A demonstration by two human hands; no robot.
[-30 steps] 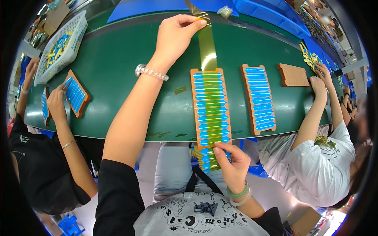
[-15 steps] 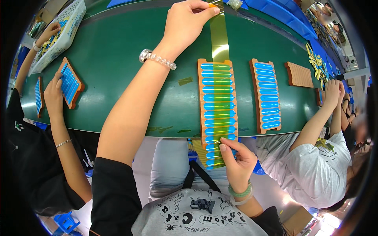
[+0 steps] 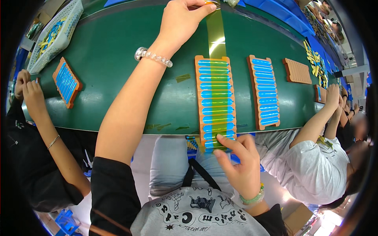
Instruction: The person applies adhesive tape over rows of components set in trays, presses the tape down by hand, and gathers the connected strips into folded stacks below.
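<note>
Stretched up and away, my left hand (image 3: 183, 23) pinches a translucent yellow-green tape (image 3: 216, 43) at its far end, where a bit of orange shows at the fingertips. The tape runs down toward me, lying lengthwise over the middle of a brown slotted tray (image 3: 199, 106). Rounded blue strips (image 3: 206, 102) lie side by side across that tray. At its near end, by the table edge, my right hand (image 3: 244, 163) touches the tape with its index fingertip. Its thumb stands apart from the index finger.
Right of my tray lie another filled tray (image 3: 258, 98) and a brown tray without blue strips (image 3: 298, 71). A filled tray (image 3: 67, 84) and white basket (image 3: 59, 37) are at left. Loose yellow and blue strips (image 3: 315, 61) lie far right. Co-workers' hands (image 3: 33, 94) flank the green table (image 3: 126, 35).
My right thumb has come away from the tape's near end; the index finger now presses there. My left hand keeps its pinch. The left co-worker's hand has left the tilted tray.
</note>
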